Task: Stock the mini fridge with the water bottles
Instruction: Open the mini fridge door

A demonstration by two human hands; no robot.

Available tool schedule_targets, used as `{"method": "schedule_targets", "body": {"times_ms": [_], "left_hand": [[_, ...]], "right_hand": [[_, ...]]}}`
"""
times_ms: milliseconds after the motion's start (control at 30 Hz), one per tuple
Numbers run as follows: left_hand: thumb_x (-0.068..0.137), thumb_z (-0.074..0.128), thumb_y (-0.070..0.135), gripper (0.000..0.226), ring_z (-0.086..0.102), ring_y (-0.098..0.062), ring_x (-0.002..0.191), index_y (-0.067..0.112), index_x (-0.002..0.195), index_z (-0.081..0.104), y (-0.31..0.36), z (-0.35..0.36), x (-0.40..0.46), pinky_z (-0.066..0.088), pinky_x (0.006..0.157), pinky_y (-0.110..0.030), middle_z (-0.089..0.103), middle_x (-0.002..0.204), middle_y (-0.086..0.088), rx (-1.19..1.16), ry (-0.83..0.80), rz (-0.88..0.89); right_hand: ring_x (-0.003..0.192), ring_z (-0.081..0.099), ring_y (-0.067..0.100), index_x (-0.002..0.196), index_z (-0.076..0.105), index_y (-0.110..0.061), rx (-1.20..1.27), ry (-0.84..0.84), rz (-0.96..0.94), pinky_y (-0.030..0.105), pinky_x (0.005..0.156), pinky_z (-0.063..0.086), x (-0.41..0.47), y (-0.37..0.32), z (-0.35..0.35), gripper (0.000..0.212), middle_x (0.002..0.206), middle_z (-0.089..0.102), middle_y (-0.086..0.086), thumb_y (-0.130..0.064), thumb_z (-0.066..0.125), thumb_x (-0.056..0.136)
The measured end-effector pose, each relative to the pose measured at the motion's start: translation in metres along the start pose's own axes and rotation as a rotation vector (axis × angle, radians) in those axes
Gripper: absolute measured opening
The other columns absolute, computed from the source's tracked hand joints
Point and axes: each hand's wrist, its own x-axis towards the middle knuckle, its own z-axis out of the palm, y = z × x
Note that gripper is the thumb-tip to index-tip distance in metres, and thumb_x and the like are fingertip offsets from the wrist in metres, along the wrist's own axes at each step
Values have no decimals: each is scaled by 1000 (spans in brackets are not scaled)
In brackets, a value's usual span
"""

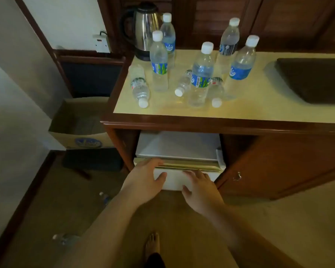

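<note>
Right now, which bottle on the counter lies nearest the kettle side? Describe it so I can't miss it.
Start at the steel kettle on the cream counter. Toward the counter's front left edge lies a small bottle, cap pointing forward. Unlike the others lying down, it lies alone, left of every upright bottle.

Clear plastic water bottles [201, 74] are glinting on the smooth cream counter [249, 107], its glossy dark wood edging shining; the kettle [143, 29] is gleaming polished steel.

Bottle labels [240, 72]: blue with white script logo, not legible.
Dark-label bottle [228, 48]: white marks, unreadable.
Cardboard box [88, 142]: round blue logo, letters blurred.
Readable text: none.
</note>
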Motion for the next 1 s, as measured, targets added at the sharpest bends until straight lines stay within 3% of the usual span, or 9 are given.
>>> {"method": "schedule_targets", "body": {"times_ms": [267,433,567,700,800,1000], "left_hand": [[98,53,50,38,58,-14,110,42,135,48,-67,27,105,57,89,-39,57,127,9,102,-267,-54],[100,53,47,49,48,-26,127,40,145,37,-106,47,168,54,95,-44,46,141,-3,261,-362,3],[102,48,46,52,28,-29,147,45,151,31,-128,71,202,46,102,-46,25,162,3,332,-365,-6],[103,39,56,63,4,-29,158,46,161,15,-149,99,220,25,121,-52,2,172,6,392,-339,55],[105,34,59,66,-2,-31,159,45,163,5,-159,110,228,15,126,-51,-5,173,3,391,-368,68],[105,34,59,65,-5,-30,159,45,163,6,-166,130,239,13,126,-51,-5,173,-1,361,-382,93]], "right_hand": [[135,45,26,155,38,-31,-4,-174,148,45,107,48,90,4,56,57,153,45,2,-39,53,101],[131,50,23,151,42,-29,-55,-176,130,42,105,49,131,20,87,54,146,51,2,-36,58,100],[132,51,20,151,42,-27,-72,-146,131,40,106,48,158,37,109,54,145,52,1,-30,59,100],[134,50,20,147,45,-30,-106,-125,121,42,107,46,174,52,130,51,146,50,0,-29,61,98],[134,48,19,144,48,-29,-106,-123,137,40,106,45,183,58,140,49,145,49,-1,-29,62,97],[122,56,21,128,59,-26,-123,14,187,38,97,50,183,58,163,37,134,56,-1,-30,69,93]]}}
